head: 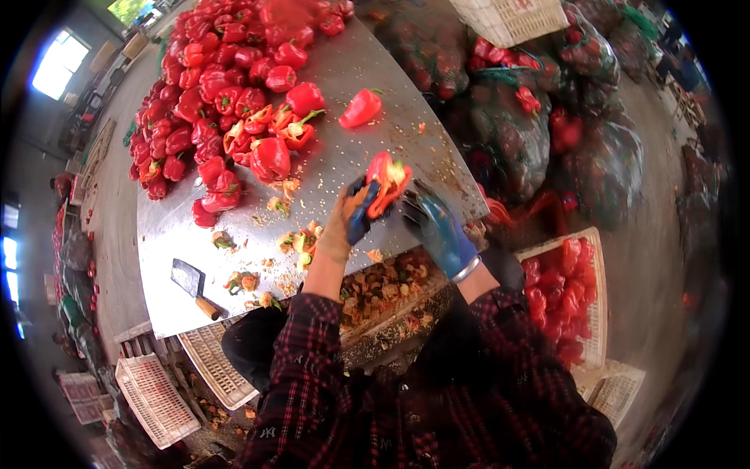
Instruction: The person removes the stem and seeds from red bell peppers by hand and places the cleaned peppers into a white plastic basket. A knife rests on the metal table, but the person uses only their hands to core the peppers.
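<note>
My left hand [351,220], in a partly blue and black glove, grips a red bell pepper [389,182] that is split open, its pale core and seeds showing. Close beside the pepper's right side is my right hand [436,225], in a blue glove with dark fingers. Its palm faces away, so whatever it may hold is hidden. Both hands are above the near edge of a metal table [404,140]. Beyond them lies a single whole red pepper [360,109]. Several cut peppers [296,129] rest at the edge of a large pile of red peppers [217,82].
A broad-bladed knife [188,278] with a wooden handle lies at the table's near left. Removed cores [302,240] and seeds litter the metal. Below the edge, a container [387,287] holds more cores. At right stand a crate of red peppers [565,293] and filled bags [510,135].
</note>
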A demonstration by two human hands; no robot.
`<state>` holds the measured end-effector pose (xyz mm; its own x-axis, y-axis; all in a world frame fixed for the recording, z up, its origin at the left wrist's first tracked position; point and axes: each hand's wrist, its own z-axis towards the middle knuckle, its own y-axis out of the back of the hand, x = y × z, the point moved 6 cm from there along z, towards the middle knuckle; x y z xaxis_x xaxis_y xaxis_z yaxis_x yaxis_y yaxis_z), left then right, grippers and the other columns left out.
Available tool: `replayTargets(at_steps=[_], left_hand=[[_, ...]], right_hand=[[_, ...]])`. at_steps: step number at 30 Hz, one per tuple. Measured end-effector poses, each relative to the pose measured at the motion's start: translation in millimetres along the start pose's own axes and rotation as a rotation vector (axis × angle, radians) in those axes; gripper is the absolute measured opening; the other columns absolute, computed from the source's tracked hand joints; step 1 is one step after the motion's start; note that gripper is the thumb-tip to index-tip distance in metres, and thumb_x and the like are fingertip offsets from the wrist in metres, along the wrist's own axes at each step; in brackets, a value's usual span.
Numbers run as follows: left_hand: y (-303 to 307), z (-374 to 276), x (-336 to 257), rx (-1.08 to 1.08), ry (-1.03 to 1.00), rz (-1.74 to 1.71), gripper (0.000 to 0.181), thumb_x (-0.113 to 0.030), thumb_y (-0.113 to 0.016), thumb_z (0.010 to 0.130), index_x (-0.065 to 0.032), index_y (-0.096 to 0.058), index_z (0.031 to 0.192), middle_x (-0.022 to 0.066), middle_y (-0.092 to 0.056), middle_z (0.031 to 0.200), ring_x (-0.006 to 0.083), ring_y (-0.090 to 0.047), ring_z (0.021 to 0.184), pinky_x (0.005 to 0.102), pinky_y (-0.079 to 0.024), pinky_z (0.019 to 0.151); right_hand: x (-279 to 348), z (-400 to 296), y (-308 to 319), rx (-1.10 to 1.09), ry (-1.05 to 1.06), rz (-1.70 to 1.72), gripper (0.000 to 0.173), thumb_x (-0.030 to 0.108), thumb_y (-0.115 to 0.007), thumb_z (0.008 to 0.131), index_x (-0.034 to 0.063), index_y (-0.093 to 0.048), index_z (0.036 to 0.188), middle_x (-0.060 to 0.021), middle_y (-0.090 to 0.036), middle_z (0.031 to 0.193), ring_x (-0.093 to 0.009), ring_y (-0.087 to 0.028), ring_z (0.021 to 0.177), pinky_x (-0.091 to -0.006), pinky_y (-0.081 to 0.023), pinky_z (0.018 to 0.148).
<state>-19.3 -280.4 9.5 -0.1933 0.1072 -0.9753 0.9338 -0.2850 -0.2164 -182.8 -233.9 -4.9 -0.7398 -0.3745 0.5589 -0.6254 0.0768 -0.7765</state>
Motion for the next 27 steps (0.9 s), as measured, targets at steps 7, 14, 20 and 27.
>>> replayTargets(at_steps=[7, 14, 20, 27], left_hand=[[-21.9, -55.2, 38.0, -0.101, -0.020, 0.445, 0.040, -0.019, -0.052, 0.094, 0.0042, -0.047, 0.127, 0.0129, -0.060, 0.114, 0.0168, -0.058, 0.101, 0.0305, -0.048, 0.086], [-87.8, -62.5, -50.5, -0.099, -0.360, 1.651, 0.057, -0.011, -0.058, 0.080, 0.0009, -0.042, 0.133, 0.0162, -0.048, 0.129, 0.0384, -0.048, 0.114, 0.0411, -0.041, 0.097], [-76.4, -32.1, -39.9, -0.053, -0.100, 1.418, 0.055, -0.005, -0.056, 0.076, 0.0010, -0.044, 0.130, 0.0176, -0.052, 0.122, 0.0374, -0.053, 0.107, 0.0408, -0.046, 0.088], [-84.1, -42.6, -54.6, -0.128, -0.361, 1.587, 0.058, -0.011, -0.064, 0.072, 0.0003, -0.047, 0.127, 0.0185, -0.060, 0.101, 0.0362, -0.059, 0.094, 0.0421, -0.050, 0.080]], right_hand=[[-6.1, -15.0, -8.8, 0.156, -0.063, 0.088, 0.040, 0.030, -0.056, 0.092, 0.0073, -0.052, 0.125, -0.0083, -0.058, 0.119, -0.019, -0.056, 0.109, -0.0376, -0.046, 0.094], [3.8, -18.0, -17.1, 0.084, -0.019, -0.230, 0.038, 0.028, -0.056, 0.094, 0.0059, -0.052, 0.125, -0.0065, -0.061, 0.109, -0.016, -0.060, 0.097, -0.0285, -0.050, 0.084], [-0.1, -9.8, -9.2, 0.074, 0.121, -0.452, 0.044, 0.017, -0.062, 0.091, 0.0025, -0.048, 0.130, -0.0054, -0.057, 0.117, -0.013, -0.054, 0.104, -0.0268, -0.045, 0.090], [-1.9, -14.9, -13.8, 0.140, 0.123, -0.449, 0.044, 0.015, -0.065, 0.088, 0.0041, -0.048, 0.128, -0.0043, -0.059, 0.108, -0.010, -0.056, 0.090, -0.0264, -0.050, 0.075]])
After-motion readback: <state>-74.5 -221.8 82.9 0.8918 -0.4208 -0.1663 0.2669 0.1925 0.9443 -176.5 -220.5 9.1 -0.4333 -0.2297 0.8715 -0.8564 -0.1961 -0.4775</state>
